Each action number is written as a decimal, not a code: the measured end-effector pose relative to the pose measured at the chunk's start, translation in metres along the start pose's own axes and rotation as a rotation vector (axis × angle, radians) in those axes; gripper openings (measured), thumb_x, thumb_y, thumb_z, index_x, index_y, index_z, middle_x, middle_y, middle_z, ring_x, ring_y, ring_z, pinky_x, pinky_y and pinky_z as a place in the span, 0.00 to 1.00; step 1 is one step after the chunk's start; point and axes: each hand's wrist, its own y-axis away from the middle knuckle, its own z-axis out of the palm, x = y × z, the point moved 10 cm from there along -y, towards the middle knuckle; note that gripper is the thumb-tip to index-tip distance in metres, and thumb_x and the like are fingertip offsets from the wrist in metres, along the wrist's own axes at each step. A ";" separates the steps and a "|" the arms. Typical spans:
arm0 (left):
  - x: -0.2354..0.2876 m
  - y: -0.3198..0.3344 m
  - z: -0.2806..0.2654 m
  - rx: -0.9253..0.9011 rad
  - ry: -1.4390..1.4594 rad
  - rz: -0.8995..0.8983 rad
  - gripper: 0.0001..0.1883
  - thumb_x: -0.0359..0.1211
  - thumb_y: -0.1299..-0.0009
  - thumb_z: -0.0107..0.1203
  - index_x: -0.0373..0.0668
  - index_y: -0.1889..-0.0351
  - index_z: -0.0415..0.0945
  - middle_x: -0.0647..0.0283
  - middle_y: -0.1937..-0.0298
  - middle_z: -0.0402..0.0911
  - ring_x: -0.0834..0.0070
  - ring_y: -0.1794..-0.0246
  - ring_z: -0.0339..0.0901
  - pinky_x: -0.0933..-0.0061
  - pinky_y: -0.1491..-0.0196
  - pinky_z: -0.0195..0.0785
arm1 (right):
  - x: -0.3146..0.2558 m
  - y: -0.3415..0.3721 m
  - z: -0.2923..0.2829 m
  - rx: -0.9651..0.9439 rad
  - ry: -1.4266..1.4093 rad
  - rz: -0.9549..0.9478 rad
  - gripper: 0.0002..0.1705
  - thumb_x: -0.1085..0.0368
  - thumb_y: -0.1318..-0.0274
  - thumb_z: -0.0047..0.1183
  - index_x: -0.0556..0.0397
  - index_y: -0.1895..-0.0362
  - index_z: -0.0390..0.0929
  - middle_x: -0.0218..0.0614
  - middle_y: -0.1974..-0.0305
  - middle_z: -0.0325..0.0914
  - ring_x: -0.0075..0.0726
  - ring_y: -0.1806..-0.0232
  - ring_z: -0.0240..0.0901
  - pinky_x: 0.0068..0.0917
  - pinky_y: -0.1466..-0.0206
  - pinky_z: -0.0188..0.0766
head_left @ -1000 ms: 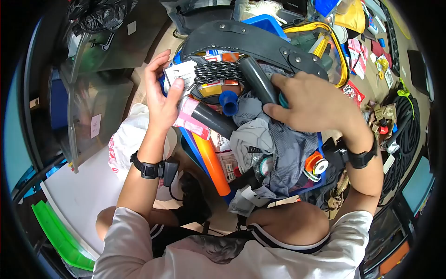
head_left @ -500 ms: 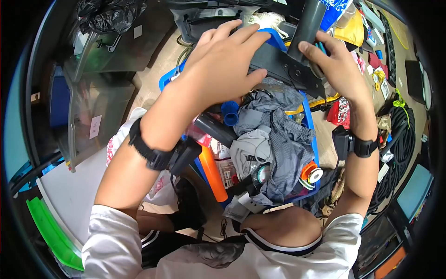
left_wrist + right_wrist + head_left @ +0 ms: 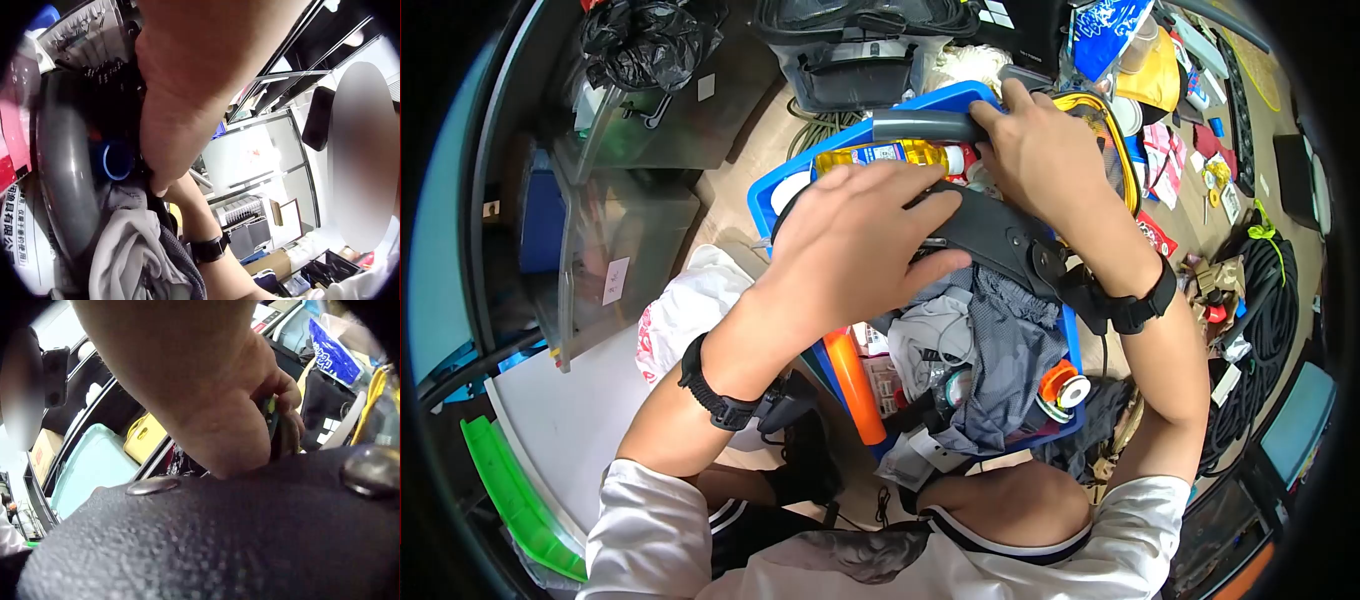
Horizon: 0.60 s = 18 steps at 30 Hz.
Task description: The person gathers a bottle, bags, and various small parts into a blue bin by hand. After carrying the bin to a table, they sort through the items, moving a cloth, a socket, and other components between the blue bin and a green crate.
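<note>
My right hand (image 3: 1045,150) grips one end of a dark grey tube (image 3: 925,125), which lies across the far rim of a blue bin (image 3: 762,190). In the right wrist view its fingers (image 3: 289,390) are curled, with a bit of green showing beside them. My left hand (image 3: 850,235) spreads palm down over a wide black leather belt (image 3: 990,228) with metal studs, covering part of it. Behind that hand lies a bottle of yellow liquid (image 3: 840,160). A second dark tube (image 3: 65,156) and a blue flared piece (image 3: 117,159) show in the left wrist view.
Grey clothing (image 3: 1015,340), an orange tube (image 3: 853,385) and small spools (image 3: 1075,390) fill the bin's near part. A yellow-edged clear bag (image 3: 1135,165) stands right of it, black rope (image 3: 1270,300) farther right. Clear drawers (image 3: 620,240) and a white plastic bag (image 3: 700,300) are on the left.
My right hand lifted the grey tube from the bin, swung it up to the right, then brought it down along the far rim. My left hand crossed over the bin, and the belt moved nearer me.
</note>
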 end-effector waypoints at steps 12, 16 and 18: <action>-0.016 0.015 -0.024 0.169 -0.009 -0.077 0.20 0.41 0.40 0.73 0.42 0.53 0.83 0.61 0.51 0.84 0.58 0.49 0.80 0.63 0.50 0.72 | -0.021 0.042 -0.007 -0.066 -0.746 -0.122 0.41 0.57 0.38 0.64 0.63 0.29 0.60 0.63 0.36 0.67 0.68 0.38 0.72 0.47 0.37 0.72; -0.016 0.022 -0.018 0.104 0.038 -0.061 0.19 0.37 0.41 0.74 0.42 0.54 0.83 0.60 0.58 0.84 0.58 0.54 0.80 0.63 0.49 0.70 | -0.018 0.047 -0.003 -0.236 -0.736 -0.062 0.42 0.58 0.38 0.64 0.61 0.28 0.58 0.65 0.38 0.70 0.68 0.42 0.75 0.49 0.41 0.74; -0.018 0.024 -0.018 0.089 0.066 -0.063 0.19 0.36 0.42 0.74 0.42 0.54 0.83 0.60 0.59 0.84 0.57 0.55 0.80 0.62 0.47 0.70 | -0.016 0.046 -0.005 -0.188 -0.703 -0.068 0.35 0.56 0.34 0.61 0.62 0.31 0.65 0.60 0.38 0.73 0.67 0.43 0.76 0.50 0.43 0.75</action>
